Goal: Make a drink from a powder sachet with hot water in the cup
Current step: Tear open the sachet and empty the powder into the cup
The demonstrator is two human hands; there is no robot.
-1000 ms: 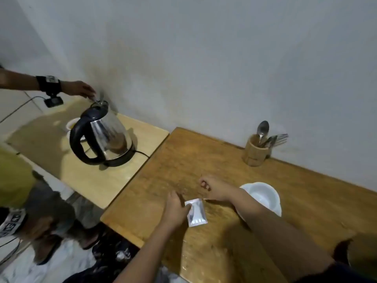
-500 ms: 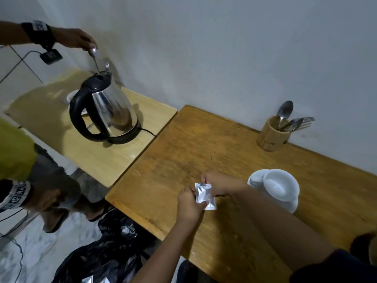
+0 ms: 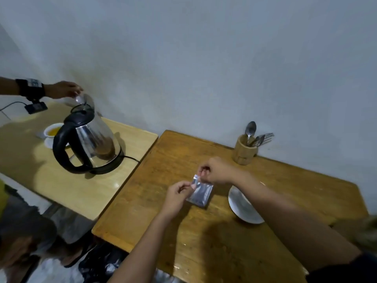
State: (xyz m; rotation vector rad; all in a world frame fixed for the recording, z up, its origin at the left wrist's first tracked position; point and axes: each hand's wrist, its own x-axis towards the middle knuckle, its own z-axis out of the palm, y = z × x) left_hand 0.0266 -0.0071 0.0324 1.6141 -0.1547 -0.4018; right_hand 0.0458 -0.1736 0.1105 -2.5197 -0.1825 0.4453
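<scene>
A small silver sachet (image 3: 201, 193) hangs above the brown wooden table (image 3: 200, 237). My left hand (image 3: 177, 198) pinches its upper left edge. My right hand (image 3: 216, 170) pinches its top corner, where a small strip stands up. To the right, a white saucer (image 3: 243, 209) lies on the table, largely hidden by my right forearm; the cup itself is not visible. A steel kettle with a black handle (image 3: 89, 144) stands on its base on the lighter table to the left.
A wooden holder (image 3: 244, 150) with spoons and a fork stands by the wall. Another person's hand (image 3: 63, 89) holds a spoon over the kettle. A cup of yellow liquid (image 3: 52, 131) sits behind the kettle. A black bag (image 3: 98, 266) lies on the floor.
I have lifted the sachet off the table and hold it with both hands, my right hand now raised at its top corner. The other person's hand moved over the kettle.
</scene>
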